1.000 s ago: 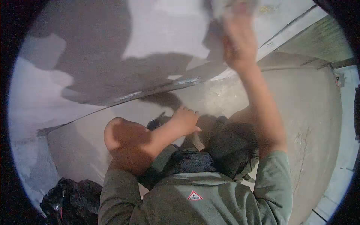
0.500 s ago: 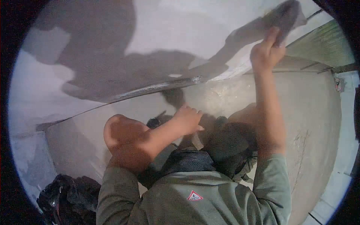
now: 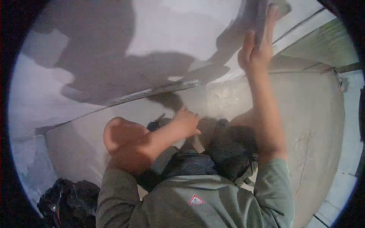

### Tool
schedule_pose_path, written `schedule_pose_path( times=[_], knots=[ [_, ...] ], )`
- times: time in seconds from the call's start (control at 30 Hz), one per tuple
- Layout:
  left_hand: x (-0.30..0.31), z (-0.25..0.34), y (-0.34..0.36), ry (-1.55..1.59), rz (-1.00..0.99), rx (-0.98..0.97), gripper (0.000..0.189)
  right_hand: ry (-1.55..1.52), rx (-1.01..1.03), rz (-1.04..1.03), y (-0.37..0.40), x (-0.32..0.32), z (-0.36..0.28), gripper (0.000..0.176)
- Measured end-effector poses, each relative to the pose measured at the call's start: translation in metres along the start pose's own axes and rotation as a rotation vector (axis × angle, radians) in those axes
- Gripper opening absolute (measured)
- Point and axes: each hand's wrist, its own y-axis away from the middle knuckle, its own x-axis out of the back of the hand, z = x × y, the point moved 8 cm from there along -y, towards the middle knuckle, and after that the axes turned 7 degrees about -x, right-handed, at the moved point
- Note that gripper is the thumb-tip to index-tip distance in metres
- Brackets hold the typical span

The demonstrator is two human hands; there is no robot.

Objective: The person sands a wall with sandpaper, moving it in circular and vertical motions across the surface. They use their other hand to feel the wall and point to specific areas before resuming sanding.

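Raised at the upper right, my right hand (image 3: 258,53) is closed on a flat grey tool (image 3: 261,17) against the pale wall (image 3: 171,26). The tool is blurred and runs out of the top of the view, so its exact kind is hidden. My left hand (image 3: 186,122) is low between my bent knees, fingers curled around a tool with a light, wood-coloured handle (image 3: 197,145) that sticks out below the fist. Its other end cannot be told from the dark shadow in front of the hand.
A rough seam (image 3: 140,93) runs where wall meets the smooth grey floor (image 3: 304,114). A greenish panel (image 3: 327,47) stands at the upper right. Black bundled fabric (image 3: 70,201) lies at the lower left. Large shadows cover much of the wall.
My right hand has moved left along the wall with the flat grey tool, which has turned more upright. My left hand has shifted slightly left and down.
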Motion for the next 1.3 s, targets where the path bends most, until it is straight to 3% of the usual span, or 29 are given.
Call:
schedule_pose_path(
  times=[0.03, 0.07, 0.1, 0.13, 0.23, 0.3, 0.37, 0.4, 0.43, 0.53, 0.6, 0.63, 0.7, 0.8, 0.9, 0.97, 1.03, 1.1, 1.13, 1.17, 1.23, 1.3],
  knots=[
    [-0.008, -0.005, -0.002, -0.035, -0.011, 0.032, 0.071, -0.081, 0.004, 0.047, -0.005, 0.002, 0.005, 0.054],
    [-0.007, -0.003, -0.002, -0.033, -0.017, 0.032, 0.071, -0.143, -0.225, 0.072, -0.006, 0.008, 0.022, 0.041],
    [0.0, 0.001, -0.001, 0.0, 0.022, 0.013, 0.072, -0.207, -0.454, 0.097, -0.001, 0.012, 0.04, 0.039],
    [0.008, 0.004, -0.001, 0.033, 0.064, -0.004, 0.072, -0.176, -0.345, 0.135, 0.005, 0.016, 0.054, 0.037],
    [0.01, 0.006, 0.001, 0.053, 0.009, -0.01, 0.073, -0.054, -0.353, 0.086, 0.031, 0.004, 0.04, 0.04],
    [-0.001, -0.001, -0.002, 0.034, 0.016, 0.003, 0.073, -0.017, -0.253, 0.149, 0.012, -0.002, 0.03, 0.043],
    [-0.006, -0.004, -0.004, 0.019, 0.017, 0.022, 0.074, 0.032, 0.05, 0.395, -0.011, 0.007, 0.016, 0.045],
    [-0.002, -0.002, -0.005, 0.026, 0.015, 0.021, 0.073, -0.031, -0.266, 0.167, -0.003, 0.013, 0.033, 0.046],
    [0.0, 0.0, -0.003, 0.036, 0.014, 0.023, 0.073, -0.176, -0.497, 0.079, 0.001, 0.016, 0.048, 0.045],
    [0.006, 0.007, -0.004, 0.033, 0.06, -0.018, 0.076, -0.232, -0.459, 0.142, 0.017, 0.016, 0.053, 0.046],
    [0.005, 0.002, -0.001, 0.044, 0.049, 0.002, 0.075, -0.021, -0.252, 0.141, 0.02, 0.007, 0.03, 0.046],
    [0.003, 0.0, 0.0, 0.056, 0.031, 0.02, 0.073, 0.098, 0.009, 0.288, 0.005, 0.002, 0.012, 0.046],
    [0.002, -0.003, -0.005, 0.042, 0.018, 0.029, 0.073, -0.176, -0.053, 0.103, -0.015, 0.003, 0.008, 0.048],
    [0.002, 0.001, -0.003, 0.042, 0.015, 0.023, 0.073, -0.062, -0.232, 0.003, -0.008, 0.012, 0.035, 0.048],
    [0.007, 0.001, 0.0, 0.025, 0.047, 0.003, 0.073, -0.199, -0.333, -0.012, 0.022, 0.002, 0.035, 0.055],
    [0.004, -0.001, -0.001, 0.006, 0.044, -0.004, 0.074, 0.01, -0.027, 0.111, 0.009, -0.004, -0.002, 0.055],
    [-0.006, -0.01, -0.002, 0.048, 0.005, 0.058, 0.074, 0.083, 0.14, 0.054, -0.008, -0.009, -0.01, 0.055],
    [0.005, -0.005, -0.003, 0.059, 0.003, 0.045, 0.075, -0.094, -0.038, 0.142, -0.01, 0.004, 0.012, 0.054],
    [0.007, -0.001, -0.002, 0.075, 0.006, 0.031, 0.075, -0.187, -0.293, 0.025, 0.0, 0.007, 0.041, 0.054],
    [0.005, -0.001, -0.001, 0.079, 0.007, 0.034, 0.075, -0.089, -0.228, 0.072, -0.01, 0.017, 0.026, 0.054],
    [0.008, 0.003, -0.001, 0.108, 0.066, -0.008, 0.075, -0.196, -0.265, 0.028, 0.016, 0.006, 0.047, 0.057],
    [0.01, 0.001, 0.004, 0.095, 0.039, -0.002, 0.075, 0.032, -0.05, 0.033, 0.009, -0.001, 0.013, 0.061]
  ],
)
